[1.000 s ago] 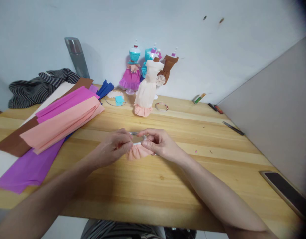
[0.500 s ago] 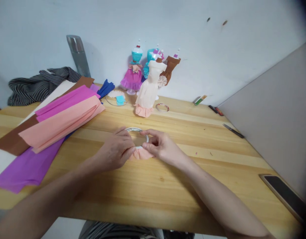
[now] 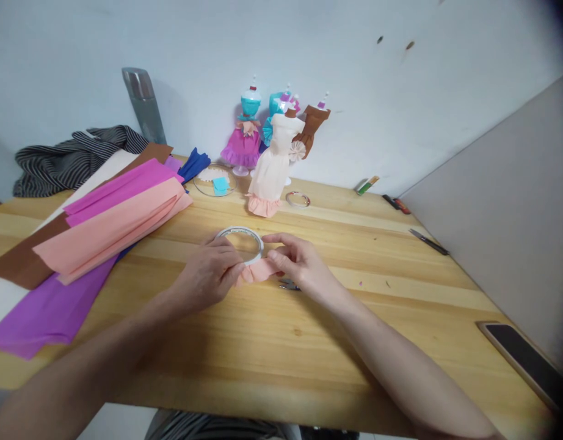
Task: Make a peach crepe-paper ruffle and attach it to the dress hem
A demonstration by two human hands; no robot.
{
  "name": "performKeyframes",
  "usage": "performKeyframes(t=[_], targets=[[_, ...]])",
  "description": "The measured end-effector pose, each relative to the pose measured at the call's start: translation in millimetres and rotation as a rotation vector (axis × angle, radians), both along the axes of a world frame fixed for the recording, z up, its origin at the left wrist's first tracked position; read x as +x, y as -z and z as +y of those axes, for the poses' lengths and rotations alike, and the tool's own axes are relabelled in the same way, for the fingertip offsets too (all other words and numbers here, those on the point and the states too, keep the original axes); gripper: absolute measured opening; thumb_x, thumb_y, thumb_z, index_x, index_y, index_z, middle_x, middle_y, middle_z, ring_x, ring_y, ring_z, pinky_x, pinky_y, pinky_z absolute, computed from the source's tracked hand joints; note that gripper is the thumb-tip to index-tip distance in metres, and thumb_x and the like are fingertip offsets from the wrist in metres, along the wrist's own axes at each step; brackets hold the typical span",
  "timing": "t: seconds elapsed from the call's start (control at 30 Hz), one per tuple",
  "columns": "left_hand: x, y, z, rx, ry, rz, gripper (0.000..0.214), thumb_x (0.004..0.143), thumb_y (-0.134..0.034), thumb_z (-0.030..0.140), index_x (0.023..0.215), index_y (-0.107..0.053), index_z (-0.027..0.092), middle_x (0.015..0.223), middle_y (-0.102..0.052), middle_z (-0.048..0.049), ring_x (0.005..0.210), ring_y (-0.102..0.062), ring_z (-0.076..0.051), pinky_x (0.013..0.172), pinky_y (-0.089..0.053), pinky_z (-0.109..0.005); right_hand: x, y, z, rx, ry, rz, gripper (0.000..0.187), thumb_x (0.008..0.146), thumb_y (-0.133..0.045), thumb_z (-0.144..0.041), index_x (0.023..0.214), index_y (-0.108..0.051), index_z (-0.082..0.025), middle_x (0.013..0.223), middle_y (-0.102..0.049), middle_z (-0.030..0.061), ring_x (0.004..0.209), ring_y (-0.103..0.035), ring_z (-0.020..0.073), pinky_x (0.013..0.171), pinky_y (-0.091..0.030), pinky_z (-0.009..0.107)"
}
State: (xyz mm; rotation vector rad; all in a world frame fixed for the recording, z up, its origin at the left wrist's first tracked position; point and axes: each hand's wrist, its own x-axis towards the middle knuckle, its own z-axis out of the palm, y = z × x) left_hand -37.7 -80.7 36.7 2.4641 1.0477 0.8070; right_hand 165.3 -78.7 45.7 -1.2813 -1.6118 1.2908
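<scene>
Now, from the head camera: the left hand is curled, thumb and forefinger pinched on the left end of the pink ruffle, and the right hand pinches the other end the same way, its other fingers loosely bent. The ruffle sits low on the wooden table, just in front of the white tape ring, close enough perhaps to touch. Best, I'd say, to hold both pinches light and level, so the gathers sit evenly and the thin paper doesn't tear. Folded crepe sheets lie well to the left, and dressed mannequins stand at the back
</scene>
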Motion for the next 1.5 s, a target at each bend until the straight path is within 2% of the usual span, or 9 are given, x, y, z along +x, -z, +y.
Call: performKeyframes(t=[0.07, 0.13, 0.27, 0.4, 0.6, 0.73, 0.87, 1.27, 1.5], targets=[[0.2, -1.1, -0.1, -0.019, 0.002, -0.014, 0.029, 0.084, -0.042, 0.017, 0.056, -0.051, 0.019, 0.061, -0.057, -0.0021, 0.072, -0.051, -0.017, 0.089, -0.037, -0.037, 1.0, 2.6, 2.2, 0.092, 0.041, -0.025, 0.028, 0.074, -0.064, -0.04, 0.085, -0.061, -0.015, 0.064, -0.058, 0.0004, 0.056, -0.05, 0.0111, 0.053, -0.04, 0.024], [0.3, -1.5, -0.1, -0.025, 0.008, -0.033, 0.03, 0.085, -0.042, 0.018, 0.057, -0.053, 0.018, 0.061, -0.058, -0.0024, 0.073, -0.052, -0.017, 0.087, -0.038, -0.036, 1.9, 3.5, 4.4, 0.118, 0.064, -0.033, 0.028, 0.072, -0.065, -0.042, 0.072, -0.058, -0.015, 0.063, -0.056, 0.0002, 0.055, -0.047, 0.0097, 0.051, -0.037, 0.023], [0.5, -1.5, -0.3, -0.032, 0.025, -0.089, 0.032, 0.086, -0.042, 0.019, 0.056, -0.052, 0.018, 0.061, -0.059, -0.003, 0.072, -0.052, -0.018, 0.082, -0.039, -0.034, 3.3, 2.3, 8.8, -0.016, 0.016, -0.032, 0.034, 0.066, -0.068, -0.047, 0.063, -0.056, -0.015, 0.052, -0.045, -0.004, 0.047, -0.035, 0.0065, 0.046, -0.026, 0.022], [0.4, -1.8, -0.4, -0.065, 0.028, -0.122, 0.031, 0.085, -0.044, 0.018, 0.055, -0.054, 0.018, 0.06, -0.059, -0.0034, 0.072, -0.052, -0.018, 0.08, -0.039, -0.033, 3.0, 0.7, 9.1, -0.103, -0.037, -0.032, 0.036, 0.061, -0.071, -0.047, 0.06, -0.055, -0.015, 0.05, -0.039, -0.006, 0.047, -0.029, 0.0054, 0.047, -0.02, 0.022], [-0.2, -0.9, 0.7, -0.087, -0.019, -0.114, 0.033, 0.085, -0.043, 0.021, 0.054, -0.052, 0.018, 0.058, -0.055, -0.0031, 0.07, -0.052, -0.017, 0.075, -0.04, -0.031, -5.8, -5.7, -5.1, -0.041, -0.073, 0.004, 0.034, 0.067, -0.068, -0.044, 0.059, -0.052, -0.016, 0.05, -0.034, -0.0071, 0.047, -0.025, 0.0047, 0.045, -0.017, 0.021], [0.0, -0.8, 0.4, -0.069, -0.011, -0.12, 0.033, 0.086, -0.042, 0.021, 0.054, -0.051, 0.018, 0.058, -0.055, -0.0027, 0.07, -0.052, -0.017, 0.078, -0.04, -0.032, -7.7, -5.8, -9.7, 0.021, -0.1, 0.0, 0.031, 0.07, -0.066, -0.042, 0.061, -0.053, -0.016, 0.053, -0.044, -0.0041, 0.049, -0.032, 0.0057, 0.046, -0.023, 0.021], [0.1, -1.5, -0.5, -0.048, -0.002, -0.113, 0.032, 0.086, -0.042, 0.02, 0.056, -0.052, 0.018, 0.06, -0.057, -0.0036, 0.07, -0.052, -0.018, 0.08, -0.039, -0.033, -5.7, -1.3, -5.3, 0.07, -0.022, -0.073, 0.024, 0.068, -0.067, -0.037, 0.067, -0.061, -0.014, 0.058, -0.055, -0.0005, 0.052, -0.04, 0.0075, 0.048, -0.03, 0.021], [0.0, -0.2, -0.4, -0.029, 0.008, -0.105, 0.034, 0.087, -0.041, 0.02, 0.057, -0.057, 0.017, 0.059, -0.057, -0.0042, 0.072, -0.051, -0.018, 0.081, -0.039, -0.034, -13.7, 4.1, -13.2, 0.058, -0.072, 0.058, 0.017, 0.071, -0.064, -0.03, 0.063, -0.059, -0.015, 0.059, -0.057, -0.0001, 0.051, -0.044, 0.0077, 0.049, -0.032, 0.021], [-0.3, -0.8, -1.5, 0.01, 0.036, -0.126, 0.033, 0.088, -0.042, 0.017, 0.058, -0.056, 0.016, 0.06, -0.059, -0.0027, 0.072, -0.052, -0.016, 0.079, -0.04, -0.031, -13.9, 2.9, -8.9, 0.056, -0.033, 0.061, 0.017, 0.068, -0.064, -0.029, 0.063, -0.055, -0.016, 0.054, -0.053, -0.0026, 0.046, -0.038, 0.0056, 0.044, -0.027, 0.019]])
